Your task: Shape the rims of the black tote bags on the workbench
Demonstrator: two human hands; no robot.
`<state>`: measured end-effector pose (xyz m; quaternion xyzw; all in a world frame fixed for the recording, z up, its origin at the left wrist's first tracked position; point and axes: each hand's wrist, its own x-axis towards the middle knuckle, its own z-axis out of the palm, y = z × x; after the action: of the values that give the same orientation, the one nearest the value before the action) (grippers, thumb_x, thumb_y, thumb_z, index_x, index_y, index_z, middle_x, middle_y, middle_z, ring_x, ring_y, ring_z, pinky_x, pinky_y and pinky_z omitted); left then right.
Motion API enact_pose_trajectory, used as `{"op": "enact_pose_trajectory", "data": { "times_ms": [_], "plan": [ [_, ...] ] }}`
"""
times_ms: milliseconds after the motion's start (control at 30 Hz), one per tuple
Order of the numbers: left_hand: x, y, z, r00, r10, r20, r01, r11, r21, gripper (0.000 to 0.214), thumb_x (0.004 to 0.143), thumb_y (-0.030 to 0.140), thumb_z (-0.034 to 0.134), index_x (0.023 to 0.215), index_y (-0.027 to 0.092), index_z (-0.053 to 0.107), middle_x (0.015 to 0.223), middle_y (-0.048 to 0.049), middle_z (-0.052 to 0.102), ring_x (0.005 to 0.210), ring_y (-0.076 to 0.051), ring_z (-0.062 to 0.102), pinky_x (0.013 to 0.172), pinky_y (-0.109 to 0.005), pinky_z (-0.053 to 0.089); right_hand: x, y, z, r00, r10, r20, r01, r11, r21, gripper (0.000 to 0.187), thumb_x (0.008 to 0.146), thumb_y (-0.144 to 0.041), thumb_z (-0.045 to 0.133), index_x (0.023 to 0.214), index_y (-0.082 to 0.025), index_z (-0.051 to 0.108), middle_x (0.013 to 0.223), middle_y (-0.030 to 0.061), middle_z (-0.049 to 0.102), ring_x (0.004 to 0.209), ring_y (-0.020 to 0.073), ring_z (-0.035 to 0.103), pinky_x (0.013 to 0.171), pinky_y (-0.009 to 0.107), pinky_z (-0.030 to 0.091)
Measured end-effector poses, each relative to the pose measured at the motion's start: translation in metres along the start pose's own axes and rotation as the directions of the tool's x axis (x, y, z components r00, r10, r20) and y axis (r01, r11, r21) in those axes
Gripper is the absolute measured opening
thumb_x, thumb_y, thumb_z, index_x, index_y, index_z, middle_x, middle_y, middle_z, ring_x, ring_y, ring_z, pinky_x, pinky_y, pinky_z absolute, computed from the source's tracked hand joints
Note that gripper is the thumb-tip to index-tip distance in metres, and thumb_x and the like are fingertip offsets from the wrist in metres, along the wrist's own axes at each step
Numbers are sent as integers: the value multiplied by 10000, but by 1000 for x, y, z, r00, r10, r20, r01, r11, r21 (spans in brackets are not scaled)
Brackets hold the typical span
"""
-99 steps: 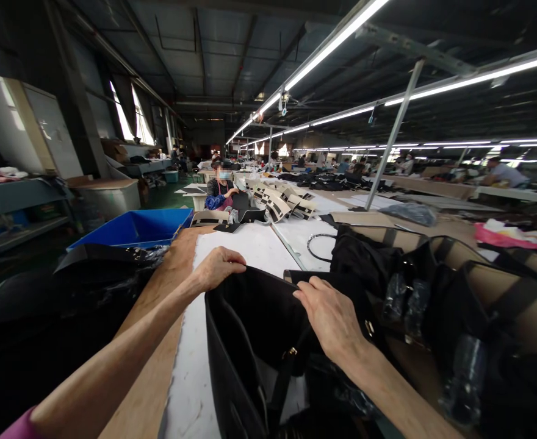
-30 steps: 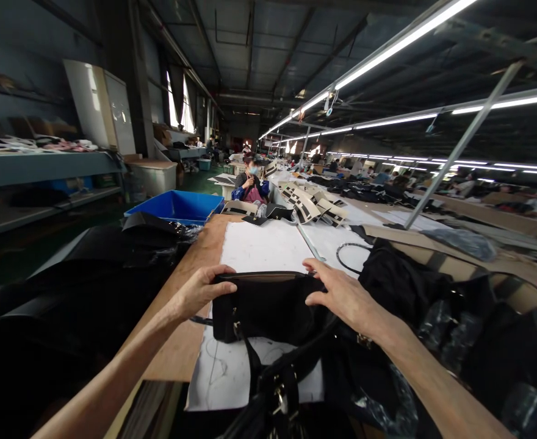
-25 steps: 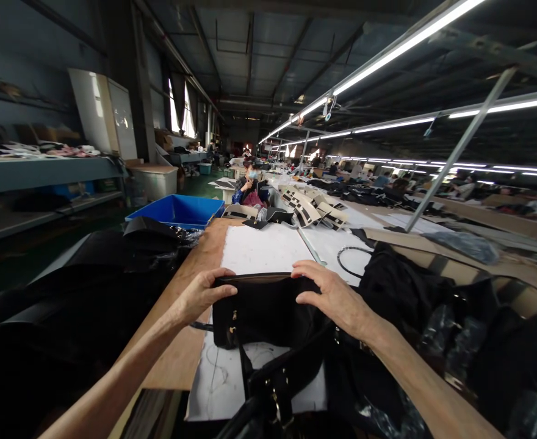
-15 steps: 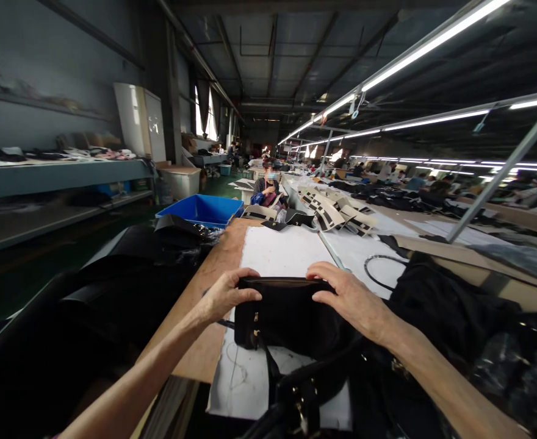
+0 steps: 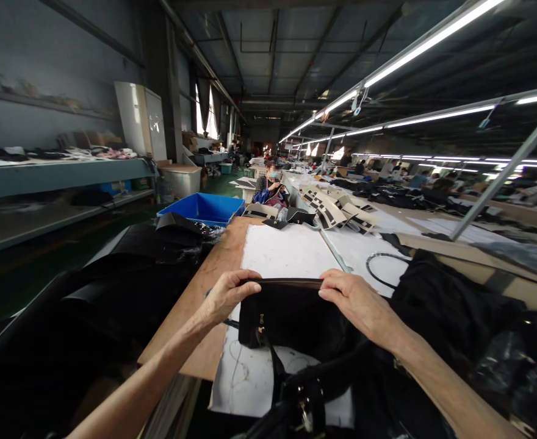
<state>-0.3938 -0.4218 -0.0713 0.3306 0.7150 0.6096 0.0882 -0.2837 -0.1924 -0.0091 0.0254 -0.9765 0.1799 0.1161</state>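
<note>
A black handbag [image 5: 291,317] stands on the white sheet [image 5: 287,253] covering the wooden worktable [image 5: 207,271]. My left hand [image 5: 225,296] grips the bag's top left corner, fingers curled over its rim. My right hand [image 5: 355,302] is curled over the top right edge of the same bag. A black strap with gold hardware [image 5: 302,393] runs from the bag toward me at the bottom of the view.
More black bags [image 5: 451,311] are heaped on the right, and black bags and parts [image 5: 126,262] on the left. A blue bin [image 5: 199,209] stands beyond them. Patterned pieces [image 5: 337,213] lie farther up the table. A seated person [image 5: 271,186] works at the far end.
The bag went from open and close to me to closed and standing farther out on the sheet. Both hands stayed on its top edge; over the last second the view shifted left.
</note>
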Motion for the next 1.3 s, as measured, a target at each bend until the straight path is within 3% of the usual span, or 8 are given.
{"op": "enact_pose_trajectory", "data": {
  "times_ms": [200,400,667,867,1067,1300],
  "plan": [
    [2,-1,2,999,-22,-37,24,998,51,349,739,416,534,899,124,639,723,-16,595,659,-123,485,608,-207,373,-2,-1,-2,1000,24,5,-24,999,-34,218,792,-240,418,617,-200,543,790,-21,585,693,127,517,655,258,347],
    [6,9,0,997,-73,18,69,984,162,370,737,435,519,855,114,662,653,-8,584,601,-115,484,549,-201,364,-4,-5,-5,994,97,-47,-100,993,-66,197,765,-253,440,599,-200,533,713,-29,580,682,127,511,611,249,328],
    [6,24,1,989,103,103,-139,884,447,276,790,325,461,896,159,654,829,-20,654,773,-157,567,709,-218,416,-8,-1,-2,977,174,-122,-181,983,-43,199,792,-254,442,658,-215,584,678,-23,600,682,131,523,614,244,335],
    [-2,28,4,979,160,126,-203,809,551,294,825,335,425,942,173,641,895,-43,648,851,-169,569,796,-238,414,-12,3,0,984,99,-149,-126,974,-188,196,828,-240,451,697,-201,592,674,-2,615,677,148,549,628,251,349],
    [-3,29,3,975,158,154,-217,806,551,278,822,320,442,967,177,632,930,-48,637,885,-171,567,809,-244,419,-13,5,1,989,-18,-146,-33,940,-341,210,846,-223,454,668,-180,556,680,12,609,658,148,561,613,249,356],
    [-1,26,3,981,132,139,-188,811,554,272,815,325,454,955,180,637,923,-35,639,863,-155,567,790,-219,408,-10,5,3,988,-36,-147,-25,920,-392,196,840,-208,456,657,-176,518,652,6,582,616,141,552,571,247,344]
  ]
}}
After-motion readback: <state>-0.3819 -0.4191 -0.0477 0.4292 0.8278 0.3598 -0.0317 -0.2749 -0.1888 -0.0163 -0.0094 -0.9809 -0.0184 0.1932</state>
